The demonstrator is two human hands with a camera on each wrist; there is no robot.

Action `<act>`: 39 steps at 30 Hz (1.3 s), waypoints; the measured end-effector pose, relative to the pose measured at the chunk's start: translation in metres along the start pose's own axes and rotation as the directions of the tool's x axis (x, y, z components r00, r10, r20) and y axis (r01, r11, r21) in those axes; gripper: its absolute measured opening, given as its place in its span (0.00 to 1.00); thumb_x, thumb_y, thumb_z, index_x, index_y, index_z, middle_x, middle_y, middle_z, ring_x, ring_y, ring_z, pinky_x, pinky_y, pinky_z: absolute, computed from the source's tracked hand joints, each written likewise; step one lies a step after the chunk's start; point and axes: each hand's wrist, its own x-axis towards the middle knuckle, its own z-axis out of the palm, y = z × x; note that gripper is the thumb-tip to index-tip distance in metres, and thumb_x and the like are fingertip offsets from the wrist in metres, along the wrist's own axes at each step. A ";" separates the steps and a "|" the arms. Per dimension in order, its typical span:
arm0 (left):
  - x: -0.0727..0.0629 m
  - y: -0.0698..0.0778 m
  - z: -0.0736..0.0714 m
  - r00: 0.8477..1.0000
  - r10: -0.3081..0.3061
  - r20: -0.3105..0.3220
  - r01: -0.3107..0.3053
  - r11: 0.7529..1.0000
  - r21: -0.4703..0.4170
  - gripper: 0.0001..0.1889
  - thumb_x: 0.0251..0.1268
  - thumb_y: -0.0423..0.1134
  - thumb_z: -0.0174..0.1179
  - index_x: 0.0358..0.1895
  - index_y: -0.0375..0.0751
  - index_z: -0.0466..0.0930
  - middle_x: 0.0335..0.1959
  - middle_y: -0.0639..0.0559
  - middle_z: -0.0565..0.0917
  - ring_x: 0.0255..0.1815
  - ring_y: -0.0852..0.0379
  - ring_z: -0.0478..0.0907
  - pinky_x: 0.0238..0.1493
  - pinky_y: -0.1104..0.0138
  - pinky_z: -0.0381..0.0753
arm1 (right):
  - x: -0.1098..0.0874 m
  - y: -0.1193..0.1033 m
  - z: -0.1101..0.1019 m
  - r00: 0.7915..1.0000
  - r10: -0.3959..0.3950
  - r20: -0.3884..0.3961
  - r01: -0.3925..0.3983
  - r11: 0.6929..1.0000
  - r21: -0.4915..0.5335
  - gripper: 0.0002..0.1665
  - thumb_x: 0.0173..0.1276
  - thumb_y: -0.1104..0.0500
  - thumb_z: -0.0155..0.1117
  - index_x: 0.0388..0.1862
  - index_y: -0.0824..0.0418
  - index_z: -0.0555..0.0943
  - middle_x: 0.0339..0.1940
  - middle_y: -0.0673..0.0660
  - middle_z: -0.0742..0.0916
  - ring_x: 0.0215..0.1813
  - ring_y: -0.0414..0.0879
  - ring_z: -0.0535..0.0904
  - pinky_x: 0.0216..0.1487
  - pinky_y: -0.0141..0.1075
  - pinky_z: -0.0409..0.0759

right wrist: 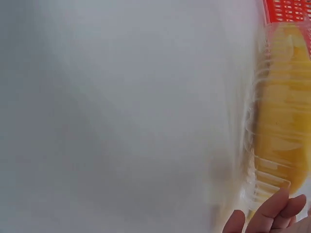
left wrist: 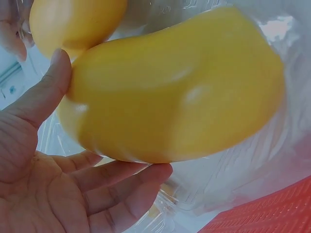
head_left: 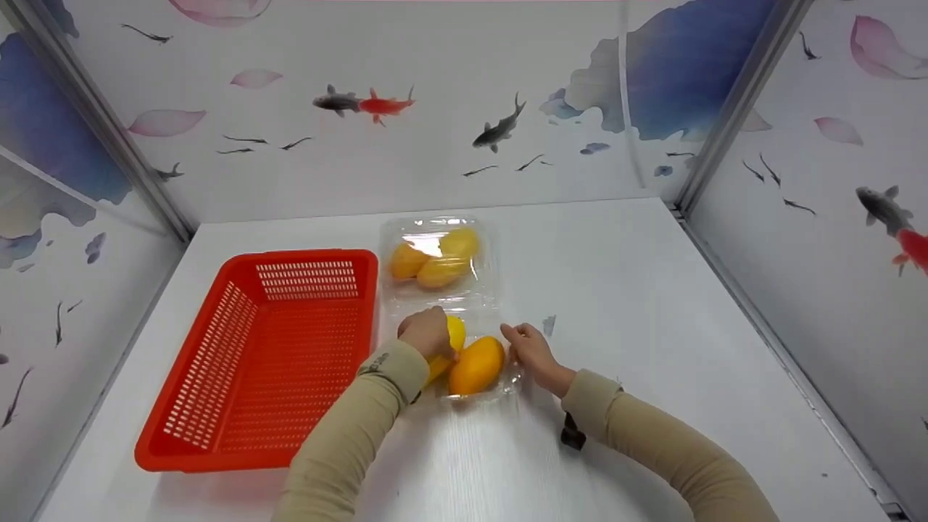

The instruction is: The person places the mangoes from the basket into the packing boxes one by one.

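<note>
My left hand (head_left: 426, 333) grips a yellow mango (left wrist: 170, 92), thumb on one side and fingertips along the other. That mango is over a clear plastic box (head_left: 500, 391), and in the head view the hand covers much of it. Beside it in the box is an orange-yellow mango (head_left: 477, 365). At the box's right side is my right hand (head_left: 535, 355), with fingers bent and pinching its edge. The right wrist view shows these fingertips (right wrist: 277, 204) against the ridged clear wall, with a mango (right wrist: 282, 111) behind it.
A red slotted basket (head_left: 290, 362) stands left of the box, holding nothing. Farther back, the clear lid part (head_left: 486, 286) lies over several yellow mangoes (head_left: 438, 261). Printed panels (head_left: 435, 159) enclose the white table (head_left: 623, 290) at the back and sides.
</note>
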 end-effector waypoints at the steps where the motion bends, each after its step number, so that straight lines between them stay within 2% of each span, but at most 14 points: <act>1: -0.001 0.000 0.000 1.000 -0.010 -0.009 0.010 1.000 -0.018 0.41 0.44 0.51 0.70 0.60 0.33 0.63 0.48 0.41 0.76 0.44 0.46 0.73 0.47 0.50 0.74 | 0.002 -0.002 -0.002 1.000 0.003 0.001 -0.003 1.000 -0.009 0.19 0.69 0.47 0.51 0.39 0.64 0.67 0.22 0.53 0.70 0.26 0.45 0.66 0.30 0.33 0.67; 3: -0.006 0.001 0.001 0.998 -0.031 -0.050 0.026 0.995 -0.094 0.45 0.46 0.50 0.69 0.66 0.35 0.58 0.56 0.38 0.72 0.50 0.42 0.70 0.51 0.50 0.72 | 0.011 -0.002 -0.005 1.000 0.005 -0.016 -0.005 1.000 -0.019 0.21 0.68 0.45 0.51 0.41 0.63 0.68 0.26 0.54 0.72 0.30 0.46 0.69 0.34 0.33 0.69; 6: -0.021 0.008 0.006 0.985 -0.043 -0.168 0.003 0.973 -0.233 0.47 0.49 0.51 0.66 0.70 0.39 0.51 0.65 0.36 0.60 0.59 0.37 0.62 0.57 0.48 0.68 | 0.021 -0.009 -0.012 1.000 0.006 -0.024 -0.007 1.000 -0.018 0.23 0.70 0.46 0.49 0.49 0.64 0.67 0.38 0.60 0.76 0.41 0.52 0.73 0.44 0.39 0.72; 9: -0.042 0.011 0.016 0.959 -0.045 -0.279 -0.067 0.923 -0.379 0.46 0.53 0.52 0.64 0.71 0.40 0.49 0.70 0.37 0.51 0.66 0.34 0.53 0.63 0.44 0.59 | 0.031 -0.018 -0.019 1.000 -0.003 -0.009 0.003 1.000 0.022 0.26 0.71 0.46 0.47 0.58 0.63 0.65 0.53 0.65 0.74 0.54 0.57 0.71 0.56 0.45 0.70; 12: -0.057 0.004 0.031 0.931 -0.080 -0.357 -0.107 0.874 -0.475 0.45 0.55 0.51 0.62 0.71 0.38 0.48 0.71 0.36 0.48 0.69 0.33 0.48 0.65 0.43 0.51 | 0.042 -0.030 -0.024 0.999 -0.030 0.022 0.028 0.997 0.069 0.29 0.72 0.48 0.45 0.65 0.62 0.61 0.61 0.67 0.70 0.61 0.59 0.66 0.63 0.49 0.64; 15: -0.061 -0.010 0.046 0.885 -0.148 -0.441 -0.131 0.831 -0.541 0.43 0.57 0.48 0.60 0.69 0.31 0.49 0.70 0.32 0.50 0.69 0.31 0.46 0.66 0.43 0.47 | 0.051 -0.043 -0.027 0.997 -0.065 0.044 0.061 0.995 0.078 0.31 0.73 0.46 0.43 0.69 0.60 0.57 0.66 0.65 0.67 0.64 0.59 0.64 0.65 0.50 0.61; 17: -0.059 -0.019 0.054 0.867 -0.195 -0.459 -0.138 0.791 -0.596 0.42 0.59 0.47 0.59 0.68 0.28 0.48 0.69 0.31 0.51 0.69 0.31 0.45 0.67 0.43 0.45 | 0.056 -0.052 -0.028 0.995 -0.083 0.059 0.079 0.994 0.070 0.33 0.73 0.45 0.41 0.71 0.58 0.55 0.67 0.64 0.66 0.66 0.59 0.62 0.66 0.50 0.59; 18: -0.058 -0.023 0.057 0.865 -0.218 -0.451 -0.137 0.763 -0.632 0.41 0.60 0.47 0.57 0.68 0.28 0.48 0.69 0.30 0.51 0.69 0.31 0.45 0.67 0.44 0.44 | 0.059 -0.056 -0.028 0.993 -0.095 0.063 0.091 0.993 0.069 0.33 0.73 0.44 0.41 0.71 0.58 0.54 0.68 0.64 0.65 0.66 0.58 0.62 0.66 0.50 0.59; 21: -0.055 -0.034 0.063 0.888 -0.273 -0.370 -0.098 0.674 -0.732 0.40 0.64 0.49 0.52 0.69 0.28 0.45 0.70 0.31 0.49 0.70 0.34 0.43 0.68 0.45 0.40 | 0.067 -0.066 -0.025 0.991 -0.108 0.083 0.104 0.993 0.056 0.35 0.72 0.43 0.39 0.72 0.58 0.51 0.69 0.62 0.64 0.67 0.57 0.61 0.67 0.49 0.58; 23: -0.053 -0.039 0.067 0.897 -0.306 -0.319 -0.060 0.630 -0.774 0.39 0.66 0.51 0.48 0.70 0.29 0.44 0.70 0.32 0.47 0.71 0.36 0.42 0.68 0.46 0.39 | 0.071 -0.069 -0.023 0.991 -0.108 0.085 0.104 0.993 0.055 0.36 0.72 0.42 0.39 0.73 0.58 0.51 0.70 0.61 0.63 0.68 0.57 0.60 0.67 0.48 0.57; 28: -0.051 -0.049 0.074 0.887 -0.352 -0.298 -0.022 0.613 -0.789 0.37 0.68 0.53 0.42 0.70 0.29 0.46 0.70 0.32 0.49 0.71 0.37 0.44 0.69 0.46 0.40 | 0.079 -0.070 -0.018 0.991 -0.111 0.074 0.106 0.992 0.076 0.37 0.72 0.41 0.38 0.72 0.59 0.51 0.68 0.62 0.65 0.68 0.57 0.60 0.67 0.47 0.58; 30: -0.051 -0.052 0.077 0.889 -0.366 -0.275 -0.007 0.589 -0.808 0.37 0.69 0.55 0.40 0.70 0.30 0.47 0.70 0.33 0.50 0.71 0.38 0.44 0.69 0.46 0.39 | 0.081 -0.069 -0.017 0.992 -0.111 0.065 0.104 0.990 0.096 0.37 0.72 0.42 0.38 0.72 0.60 0.52 0.66 0.64 0.67 0.67 0.57 0.61 0.67 0.47 0.59; 34: -0.051 -0.055 0.079 0.896 -0.388 -0.218 0.014 0.514 -0.858 0.39 0.67 0.61 0.36 0.71 0.34 0.48 0.70 0.35 0.51 0.70 0.38 0.46 0.68 0.44 0.38 | 0.082 -0.068 -0.016 0.994 -0.098 0.041 0.093 0.990 0.110 0.36 0.72 0.41 0.38 0.70 0.63 0.56 0.62 0.64 0.70 0.64 0.55 0.64 0.66 0.45 0.61; 39: -0.051 -0.056 0.079 0.888 -0.386 -0.250 -0.056 0.449 -0.892 0.41 0.67 0.63 0.33 0.69 0.30 0.49 0.68 0.31 0.55 0.69 0.35 0.50 0.67 0.45 0.45 | 0.079 -0.066 -0.017 0.991 -0.130 0.026 0.126 0.985 0.119 0.30 0.73 0.44 0.38 0.63 0.63 0.65 0.50 0.60 0.74 0.58 0.52 0.67 0.64 0.44 0.64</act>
